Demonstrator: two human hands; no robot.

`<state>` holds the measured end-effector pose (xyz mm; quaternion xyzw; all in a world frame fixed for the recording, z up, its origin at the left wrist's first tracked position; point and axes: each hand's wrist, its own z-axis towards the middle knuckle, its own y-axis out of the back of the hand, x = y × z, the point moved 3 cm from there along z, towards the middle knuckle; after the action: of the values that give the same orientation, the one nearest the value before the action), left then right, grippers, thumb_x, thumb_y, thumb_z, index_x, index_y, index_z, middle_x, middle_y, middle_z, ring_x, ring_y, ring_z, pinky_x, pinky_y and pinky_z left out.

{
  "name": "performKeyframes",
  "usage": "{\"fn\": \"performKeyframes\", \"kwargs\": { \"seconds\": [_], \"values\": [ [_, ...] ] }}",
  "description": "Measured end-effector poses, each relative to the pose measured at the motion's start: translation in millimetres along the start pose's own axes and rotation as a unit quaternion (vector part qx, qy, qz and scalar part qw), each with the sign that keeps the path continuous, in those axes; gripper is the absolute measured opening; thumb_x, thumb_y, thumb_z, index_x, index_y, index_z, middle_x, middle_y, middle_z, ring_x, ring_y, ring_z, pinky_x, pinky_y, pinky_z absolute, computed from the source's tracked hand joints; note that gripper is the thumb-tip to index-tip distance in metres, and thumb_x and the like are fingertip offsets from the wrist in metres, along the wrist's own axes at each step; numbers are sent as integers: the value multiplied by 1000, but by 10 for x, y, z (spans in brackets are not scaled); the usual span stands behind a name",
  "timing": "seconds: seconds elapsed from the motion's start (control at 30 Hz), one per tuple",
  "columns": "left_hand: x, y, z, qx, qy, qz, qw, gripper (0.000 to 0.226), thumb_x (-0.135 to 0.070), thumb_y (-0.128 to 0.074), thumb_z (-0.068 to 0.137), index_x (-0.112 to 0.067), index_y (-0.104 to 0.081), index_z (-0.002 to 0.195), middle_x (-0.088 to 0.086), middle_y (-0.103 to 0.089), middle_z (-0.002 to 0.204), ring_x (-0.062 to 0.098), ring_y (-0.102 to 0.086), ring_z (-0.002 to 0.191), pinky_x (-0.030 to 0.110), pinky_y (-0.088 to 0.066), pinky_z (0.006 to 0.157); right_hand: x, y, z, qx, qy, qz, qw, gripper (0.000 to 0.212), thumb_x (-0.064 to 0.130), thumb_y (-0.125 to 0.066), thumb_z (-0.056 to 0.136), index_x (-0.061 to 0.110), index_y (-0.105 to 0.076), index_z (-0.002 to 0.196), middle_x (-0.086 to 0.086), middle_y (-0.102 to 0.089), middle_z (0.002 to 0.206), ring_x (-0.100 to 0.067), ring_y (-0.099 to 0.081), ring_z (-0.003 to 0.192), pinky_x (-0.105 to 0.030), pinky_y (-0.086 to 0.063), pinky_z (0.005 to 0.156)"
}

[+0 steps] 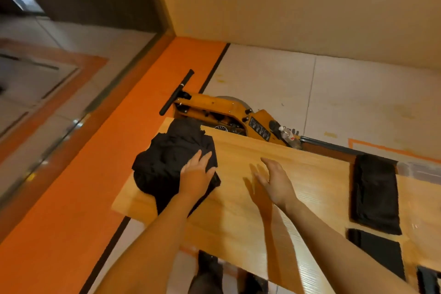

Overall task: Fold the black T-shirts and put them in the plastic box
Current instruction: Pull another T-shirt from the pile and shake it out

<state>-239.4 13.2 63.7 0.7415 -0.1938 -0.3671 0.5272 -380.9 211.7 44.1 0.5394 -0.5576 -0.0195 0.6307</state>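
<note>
A crumpled heap of black T-shirts point(171, 162) lies at the far left end of the wooden table point(281, 188), its upper part spilling over the table's back edge. The heap has no clear front; its long axis runs roughly from the table's near-left edge toward the back edge. The left hand point(196, 175) rests flat on the heap's right side, fingers straight and pointing away from the person, pressing cloth and curling round nothing. The right hand point(276, 180) hovers just above bare tabletop to the right of the heap, fingers spread and relaxed, holding nothing; its shadow falls on the wood beside it.

At the right end of the table, 1 folded black T-shirt point(375, 193) forms a long rectangle, its long axis running from the back edge toward the near edge. It seems to lie inside a clear plastic box point(420, 172), though the box's walls are faint and blurred. Nearer the person, another dark flat piece point(377, 250) shows; what it is cannot be told.

Behind the table stands a yellow machine point(229, 112) with a black handle, on the floor.
</note>
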Motion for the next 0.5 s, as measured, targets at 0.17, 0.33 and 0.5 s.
{"fn": "performKeyframes", "kwargs": {
  "seconds": [0.17, 0.33, 0.5],
  "values": [
    [738, 159, -316, -11, 81, -12, 997, 53, -41, -46, 100, -28, -31, 149, 4, -23, 159, 24, -30, 142, 41, -34, 109, 464, -464, 177, 67, 52, -20, 996, 58, 36, -58, 97, 14, -40, 148, -9, -45, 148, -25, -41, 135, -33, -33, 110],
    [1356, 235, -465, -18, 134, -28, 990, 53, -41, -47, 99, -28, -33, 149, 4, -23, 159, 27, -30, 141, 43, -35, 110, 814, -887, 250, 112, 73, -26, 991, 58, 33, -60, 97, 13, -40, 148, -10, -45, 146, -27, -42, 133, -35, -34, 109],
    [1758, 248, -364, -12, 142, -45, 989, 53, -39, -48, 99, -28, -33, 148, 4, -23, 159, 25, -26, 144, 41, -31, 113, 1067, -1239, 334, 114, 72, -24, 991, 58, 32, -61, 96, 15, -40, 148, -9, -46, 145, -26, -45, 132, -35, -35, 111]
  ]
}}
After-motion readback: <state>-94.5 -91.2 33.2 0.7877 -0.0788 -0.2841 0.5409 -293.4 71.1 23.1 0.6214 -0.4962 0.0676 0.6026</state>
